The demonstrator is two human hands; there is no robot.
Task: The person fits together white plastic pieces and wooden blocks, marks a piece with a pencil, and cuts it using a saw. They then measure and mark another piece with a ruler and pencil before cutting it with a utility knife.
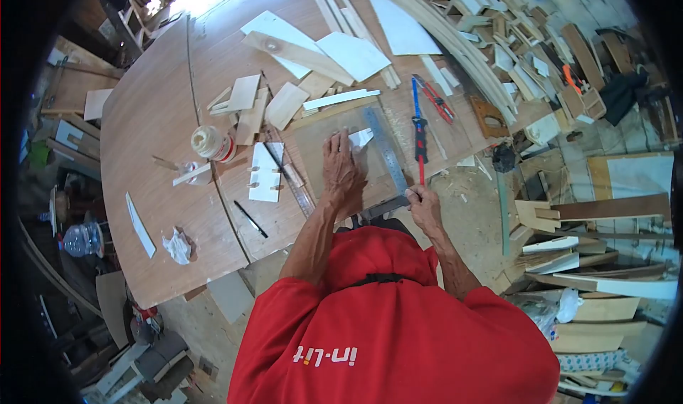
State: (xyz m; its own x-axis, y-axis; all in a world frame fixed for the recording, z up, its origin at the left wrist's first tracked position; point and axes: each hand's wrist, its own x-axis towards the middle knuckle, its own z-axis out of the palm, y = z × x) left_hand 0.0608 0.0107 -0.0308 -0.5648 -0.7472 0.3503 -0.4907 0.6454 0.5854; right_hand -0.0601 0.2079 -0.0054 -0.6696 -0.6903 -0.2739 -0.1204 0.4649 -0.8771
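Note:
My left hand [340, 163] lies on a thin brown board [307, 137], fingers stretched forward. Beside its fingertips a small white-faced wood piece [361, 138] sticks out; whether the palm covers more of it is hidden. At the table's near edge my right hand [425, 206] is closed at the corner of a metal try square [384, 148], whose ruled blade lies across the board. The square's dark stock [385, 208] runs along the board's near edge. Just ahead of my right hand lies a long tool with a black-and-red grip [420, 137], its red end close to my fingers.
Left of the board are a steel ruler [292, 176], a notched white piece [266, 172], a pen [250, 219] and a glue jar [212, 143]. Wood offcuts [284, 105] lie ahead. Red pliers-like tool [435, 99] and handsaw [489, 116] sit right; stacked scraps [583, 261] crowd the floor.

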